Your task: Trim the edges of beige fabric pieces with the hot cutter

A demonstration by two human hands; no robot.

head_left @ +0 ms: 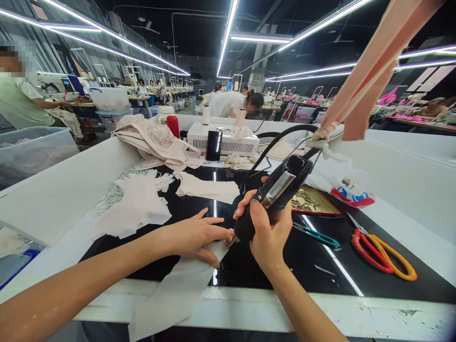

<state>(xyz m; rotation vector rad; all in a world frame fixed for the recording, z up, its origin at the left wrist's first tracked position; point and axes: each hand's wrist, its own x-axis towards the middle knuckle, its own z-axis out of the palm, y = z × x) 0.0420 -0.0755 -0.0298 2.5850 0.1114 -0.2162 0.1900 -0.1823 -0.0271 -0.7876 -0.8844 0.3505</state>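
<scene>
Black handheld tool (pixel 287 178), one, silvery metal strip along the body, gripped in the right hand (pixel 269 237), fingers and thumb wrapped round it. Held tilted over the middle of the black-topped worktable (pixel 295 266), lower end toward the front edge. One black cable (pixel 292 131) arching behind it. Left hand (pixel 199 235): palm down, fingers spread, pressing one white fabric strip (pixel 178 289) near the front edge; strip draped over that edge, left of centre. Tool's lower end just beside left fingertips; contact with cloth, cannot tell.

Toward the rear edge, one loose cream fabric piece (pixel 208 187), lying flat. Toward the left edge, one heap of white cut pieces (pixel 137 204), overlapping, not countable, plus one tangle of pale green cord (pixel 112 195). Rear left corner: one stack of beige bra pieces (pixel 156 137), several layers. Rear edge, middle: one white vented box (pixel 235 148), one dark phone (pixel 214 146) upright at its front, one red cone (pixel 173 126) to the left.

Right side: one gold tray (pixel 327 203), many small pieces inside; one teal-handled tool (pixel 320 236) in front. Nearer the right front corner, one pair of scissors (pixel 383 259), two loops, one red, one orange.
</scene>
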